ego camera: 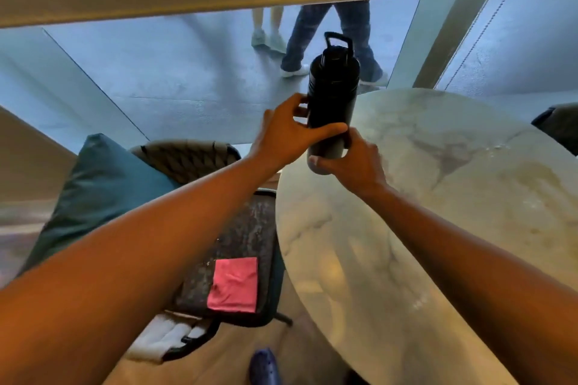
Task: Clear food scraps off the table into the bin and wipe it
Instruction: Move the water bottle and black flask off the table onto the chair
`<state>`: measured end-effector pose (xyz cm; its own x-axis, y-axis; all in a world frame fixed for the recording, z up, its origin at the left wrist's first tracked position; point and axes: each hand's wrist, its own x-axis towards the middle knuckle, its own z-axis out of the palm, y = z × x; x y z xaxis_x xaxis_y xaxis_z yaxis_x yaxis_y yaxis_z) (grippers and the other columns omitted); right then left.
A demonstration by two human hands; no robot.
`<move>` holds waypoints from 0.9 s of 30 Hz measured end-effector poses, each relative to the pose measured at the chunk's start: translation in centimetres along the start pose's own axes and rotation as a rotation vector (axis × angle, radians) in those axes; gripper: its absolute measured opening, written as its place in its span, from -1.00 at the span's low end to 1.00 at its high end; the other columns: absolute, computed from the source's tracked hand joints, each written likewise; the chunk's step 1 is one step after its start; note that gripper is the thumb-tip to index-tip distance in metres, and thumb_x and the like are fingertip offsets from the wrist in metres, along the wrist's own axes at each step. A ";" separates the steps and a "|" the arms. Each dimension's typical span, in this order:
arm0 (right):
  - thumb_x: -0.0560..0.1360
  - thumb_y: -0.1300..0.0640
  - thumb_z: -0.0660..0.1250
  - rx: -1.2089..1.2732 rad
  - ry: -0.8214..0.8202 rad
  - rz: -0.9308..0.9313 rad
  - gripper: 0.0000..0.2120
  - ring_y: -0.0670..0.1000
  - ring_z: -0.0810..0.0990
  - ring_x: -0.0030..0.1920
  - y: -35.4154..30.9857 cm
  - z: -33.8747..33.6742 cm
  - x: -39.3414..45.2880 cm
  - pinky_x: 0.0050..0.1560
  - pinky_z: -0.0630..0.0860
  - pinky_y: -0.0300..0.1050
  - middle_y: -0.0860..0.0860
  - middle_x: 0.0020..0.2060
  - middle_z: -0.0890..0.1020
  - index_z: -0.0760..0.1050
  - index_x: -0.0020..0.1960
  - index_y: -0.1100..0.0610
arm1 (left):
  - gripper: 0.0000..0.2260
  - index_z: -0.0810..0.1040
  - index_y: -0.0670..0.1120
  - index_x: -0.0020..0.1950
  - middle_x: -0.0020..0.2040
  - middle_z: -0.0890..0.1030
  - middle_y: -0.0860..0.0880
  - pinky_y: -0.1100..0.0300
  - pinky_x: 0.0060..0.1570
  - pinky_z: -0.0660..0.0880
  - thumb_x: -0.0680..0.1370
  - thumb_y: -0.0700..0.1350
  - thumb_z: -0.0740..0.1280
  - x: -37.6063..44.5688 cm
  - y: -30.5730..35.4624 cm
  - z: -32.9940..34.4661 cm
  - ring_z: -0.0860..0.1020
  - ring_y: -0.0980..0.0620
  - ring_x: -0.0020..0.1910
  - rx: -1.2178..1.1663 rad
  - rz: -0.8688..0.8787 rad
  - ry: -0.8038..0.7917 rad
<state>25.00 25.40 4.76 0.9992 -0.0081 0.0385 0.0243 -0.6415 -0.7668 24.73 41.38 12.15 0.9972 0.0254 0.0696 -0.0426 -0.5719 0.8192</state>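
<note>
A black bottle [332, 97] with a loop handle on its lid is held upright above the far left edge of the round marble table [438, 212]. My left hand [287, 134] grips its side, thumb across the front. My right hand [350, 159] holds it at the base. A folded pink cloth [233, 284] lies on the dark seat of the chair [244, 241] left of the table. No food scraps show on the marble top.
A teal cushion [100, 194] leans on the chair's woven back [184, 156]. A white towel [162, 337] lies on the floor under the chair. Behind the glass wall, two people's legs [312, 40] stand. A dark chair edge [556, 128] sits at the far right.
</note>
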 end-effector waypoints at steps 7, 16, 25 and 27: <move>0.30 -0.16 0.62 0.071 -0.091 -0.021 -0.31 -0.10 0.58 -0.07 -6.1 9.0 -4.0 -0.20 0.39 -0.44 0.01 0.11 0.68 0.46 0.31 0.07 | -0.30 0.53 0.13 0.29 0.13 0.67 0.17 0.16 0.12 0.61 0.25 0.41 0.54 -4.4 -7.0 -8.4 0.67 0.25 -0.06 0.017 -0.064 0.018; 0.27 -0.05 0.65 0.107 -0.195 0.061 -0.35 -0.01 0.63 0.00 -5.8 22.0 -7.4 0.01 0.63 -0.01 0.02 0.06 0.67 0.45 0.25 0.04 | -0.32 0.57 0.03 0.28 0.06 0.69 0.11 0.25 0.02 0.63 0.24 0.20 0.66 -8.7 -19.3 -10.5 0.68 0.26 -0.08 -0.119 -0.228 0.083; 0.34 0.06 0.61 0.143 -0.198 0.210 -0.44 -0.03 0.59 0.06 -0.4 30.8 -7.6 0.03 0.59 -0.02 -0.06 0.04 0.62 0.43 0.25 0.02 | -0.31 0.54 -0.03 0.31 0.11 0.67 0.04 0.35 -0.01 0.60 0.25 0.08 0.69 -9.7 -29.1 -5.9 0.66 0.22 0.00 -0.163 -0.303 0.090; 0.34 0.08 0.60 0.141 -0.199 0.248 -0.42 -0.04 0.57 0.03 1.0 32.1 -7.4 0.00 0.53 -0.07 -0.04 0.06 0.64 0.44 0.27 0.01 | -0.29 0.53 -0.02 0.31 0.12 0.66 0.03 0.32 -0.01 0.61 0.24 0.08 0.69 -9.6 -30.8 -4.5 0.66 0.20 0.01 -0.174 -0.323 0.089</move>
<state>18.61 49.40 -16.85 0.9614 0.0077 -0.2751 -0.2300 -0.5264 -0.8186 16.15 62.50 -11.20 0.9522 0.2574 -0.1647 0.2556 -0.3752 0.8910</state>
